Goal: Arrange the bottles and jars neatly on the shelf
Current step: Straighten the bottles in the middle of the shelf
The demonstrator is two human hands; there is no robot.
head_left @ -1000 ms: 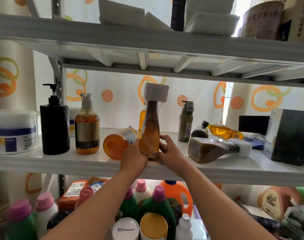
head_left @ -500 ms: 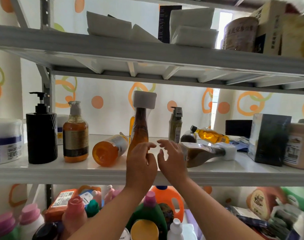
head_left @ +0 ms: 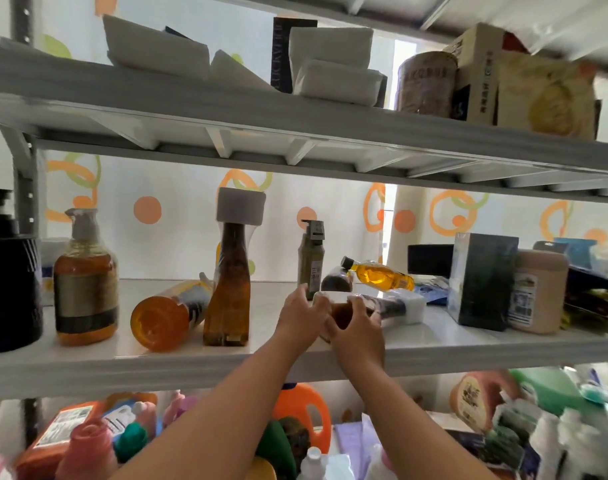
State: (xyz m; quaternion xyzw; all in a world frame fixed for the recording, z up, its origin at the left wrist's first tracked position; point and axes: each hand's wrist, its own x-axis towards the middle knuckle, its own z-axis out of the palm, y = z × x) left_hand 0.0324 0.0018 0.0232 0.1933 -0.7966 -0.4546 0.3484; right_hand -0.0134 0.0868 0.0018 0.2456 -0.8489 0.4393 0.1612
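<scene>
White metal shelf [head_left: 434, 344] stood before curtain with orange rings. Lying brown, clear-plastic bottle with blocky white cap [head_left: 382, 304] rested on its side, base end between both hands. Left hand [head_left: 304, 315] fingers curled over near end; right hand [head_left: 356, 329] wrapped beneath, thumb on top. Left of fingers: upright amber, waisted bottle with grey square cap [head_left: 229, 271], toppled orange cylindrical bottle [head_left: 167, 315].

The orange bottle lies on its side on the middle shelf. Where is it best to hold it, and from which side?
Probably around the body of the orange bottle, from above: its round base faces the shelf's front edge, its cap end points back.
</scene>
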